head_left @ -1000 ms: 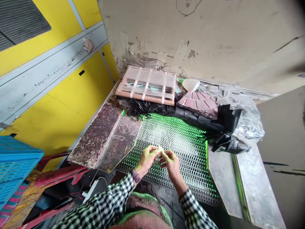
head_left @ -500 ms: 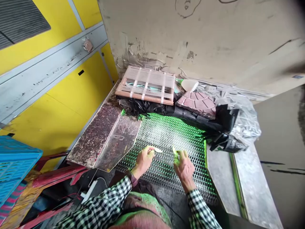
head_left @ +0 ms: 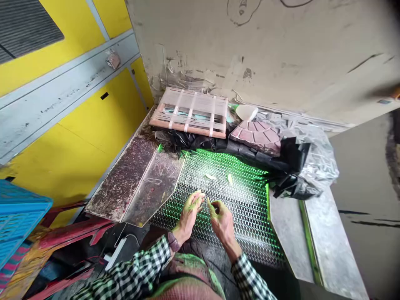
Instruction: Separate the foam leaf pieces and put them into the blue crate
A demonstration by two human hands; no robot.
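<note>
Over the metal mesh belt point(head_left: 250, 233), my left hand point(head_left: 189, 210) has its fingers stretched out and close together, and nothing shows in them. Beside it, my right hand point(head_left: 222, 221) is loosely curved with a gap between thumb and fingers, and I see nothing held there. The two hands nearly meet at the fingertips. Beyond them, a small pale yellow-green sliver point(head_left: 210, 176) lies flat on the brightly lit mesh. A second pale sliver point(head_left: 230, 179) rests to its right, pointing away from me.
Black plastic sheeting point(head_left: 243, 148) crosses the far end of the mesh, below a strapped wooden frame point(head_left: 190, 112) and a pinkish segmented slab point(head_left: 258, 135). Metal side plates point(head_left: 287, 233) flank the belt. A blue crate point(head_left: 21, 221) stands at left.
Both hands have let go of the pale slivers, which now lie on the mesh. They have drawn back toward me, and my right hand has moved left toward the other.
</note>
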